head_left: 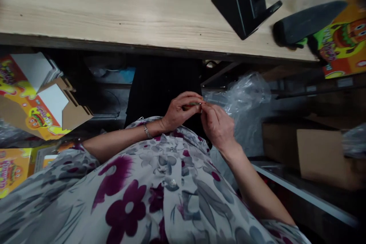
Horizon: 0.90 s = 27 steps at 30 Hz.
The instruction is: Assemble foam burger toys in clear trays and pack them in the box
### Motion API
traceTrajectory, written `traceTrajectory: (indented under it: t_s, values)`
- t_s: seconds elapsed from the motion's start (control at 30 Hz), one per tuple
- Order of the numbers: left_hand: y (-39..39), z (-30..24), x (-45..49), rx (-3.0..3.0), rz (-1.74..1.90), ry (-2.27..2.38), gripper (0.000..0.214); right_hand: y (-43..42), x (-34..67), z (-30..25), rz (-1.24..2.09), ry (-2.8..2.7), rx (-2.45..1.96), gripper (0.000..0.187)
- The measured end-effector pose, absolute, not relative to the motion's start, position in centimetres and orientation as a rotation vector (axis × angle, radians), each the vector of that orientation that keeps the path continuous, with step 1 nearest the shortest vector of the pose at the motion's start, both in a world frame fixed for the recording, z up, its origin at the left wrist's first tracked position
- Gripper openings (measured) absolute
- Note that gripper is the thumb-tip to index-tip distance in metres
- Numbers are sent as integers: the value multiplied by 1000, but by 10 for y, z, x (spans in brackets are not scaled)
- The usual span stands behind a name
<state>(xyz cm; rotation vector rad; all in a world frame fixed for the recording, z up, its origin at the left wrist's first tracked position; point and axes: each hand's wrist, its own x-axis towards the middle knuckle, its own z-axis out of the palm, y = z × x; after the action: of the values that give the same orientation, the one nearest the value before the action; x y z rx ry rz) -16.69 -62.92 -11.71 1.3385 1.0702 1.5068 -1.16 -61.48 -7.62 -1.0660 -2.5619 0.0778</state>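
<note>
Both hands meet over my lap, just below the table's front edge. My left hand (181,110) is curled closed around a small object (192,104) with a hint of orange and green, mostly covered by the fingers, so its kind does not show. My right hand (217,124) pinches with thumb and forefinger at the right end of that same object, its fingertips touching those of the left. Whatever the right fingers grip is too small to make out.
On the wooden table (114,11) stand a black tape dispenser (238,4), a grey-and-green hand tool (309,23) and a colourful printed box (345,45). Flattened printed cartons (42,99) are stacked at left. Clear plastic (247,93) and a cardboard box (323,156) lie at right.
</note>
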Motion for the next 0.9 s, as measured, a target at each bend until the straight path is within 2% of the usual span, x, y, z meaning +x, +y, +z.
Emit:
traceTrajectory:
  t_s: [0.2,0.33,0.53,0.73,0.9]
  values:
    - [-631,-120,-167,1323,1473,1090,15,-618,-15,-78,102,-2533,-1138,24]
    - [-624,-115,-168,1325,1483,1017,14,-608,-10,-59,178,-2471,-1138,17]
    - [-602,-101,-175,1246,1364,993,17,-587,-9,-40,161,-2547,-991,17]
    - [-617,-99,-173,1226,1379,1056,6,-596,-15,-46,275,-2564,-1065,13]
    - [-633,-110,-170,1239,1460,1081,4,-609,-13,-60,158,-2609,-1023,11]
